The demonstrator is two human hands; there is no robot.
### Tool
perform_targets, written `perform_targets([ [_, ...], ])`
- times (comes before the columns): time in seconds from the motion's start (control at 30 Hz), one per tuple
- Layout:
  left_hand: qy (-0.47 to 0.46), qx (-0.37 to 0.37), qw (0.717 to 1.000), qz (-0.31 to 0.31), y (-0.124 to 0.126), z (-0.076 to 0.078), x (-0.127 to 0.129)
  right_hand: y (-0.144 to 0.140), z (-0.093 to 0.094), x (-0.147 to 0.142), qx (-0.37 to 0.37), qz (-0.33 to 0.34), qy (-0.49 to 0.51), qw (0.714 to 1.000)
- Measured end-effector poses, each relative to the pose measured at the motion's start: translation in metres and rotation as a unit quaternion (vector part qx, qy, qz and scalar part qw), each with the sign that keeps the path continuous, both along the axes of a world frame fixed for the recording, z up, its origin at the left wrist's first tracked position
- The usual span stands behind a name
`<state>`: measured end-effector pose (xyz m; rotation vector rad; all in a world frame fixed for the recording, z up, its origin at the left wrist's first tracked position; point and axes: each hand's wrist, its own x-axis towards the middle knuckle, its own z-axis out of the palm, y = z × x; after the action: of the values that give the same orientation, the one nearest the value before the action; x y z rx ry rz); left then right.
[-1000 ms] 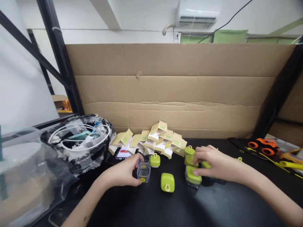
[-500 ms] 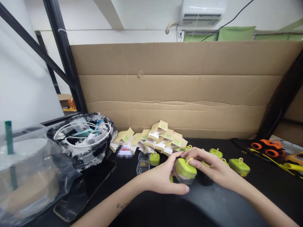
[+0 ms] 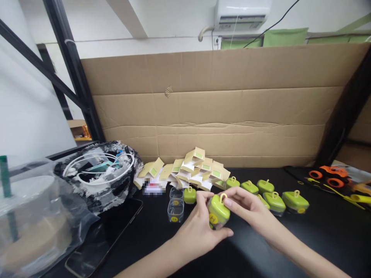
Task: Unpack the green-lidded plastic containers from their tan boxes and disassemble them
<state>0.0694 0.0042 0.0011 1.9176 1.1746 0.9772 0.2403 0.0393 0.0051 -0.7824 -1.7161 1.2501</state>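
Observation:
Between my hands is a small clear box with a green lid [image 3: 219, 210], tilted, its yellow round sticker facing me and a pale ring loop on top. My left hand [image 3: 199, 224] is wrapped around its base, with the thumb along the lower front. The fingers of my right hand [image 3: 246, 206] are bent against the lid's right side, the thumb beside the loop. Left of the hands stand two clear open boxes [image 3: 175, 210] with yellow stickers and a loose green lid [image 3: 189, 195]. Several closed green-lidded boxes [image 3: 295, 200] stand to the right.
A pile of folded tan paper packets [image 3: 191, 170] lies against the cardboard wall [image 3: 214, 108]. At left are a phone [image 3: 101, 239], a furry basket of cables [image 3: 98, 173] and a bagged drink cup [image 3: 31, 220]. An orange toy truck [image 3: 330, 175] sits far right.
The green-lidded box has turned in my hands, so its yellow sticker now faces me. Both hands have shifted slightly left and down. The view has also moved a little.

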Motion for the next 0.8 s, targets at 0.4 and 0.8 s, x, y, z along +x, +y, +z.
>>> perform_targets([
  [0.4,0.083,0.029,0.996,-0.014,-0.003,0.041,-0.035,-0.002,0.014,-0.015,0.158,-0.066,-0.048,0.984],
  [0.8,0.227,0.13,0.959,0.109,-0.045,-0.004,-0.089,0.029,0.019,-0.037,0.299,-0.088,-0.187,0.932],
])
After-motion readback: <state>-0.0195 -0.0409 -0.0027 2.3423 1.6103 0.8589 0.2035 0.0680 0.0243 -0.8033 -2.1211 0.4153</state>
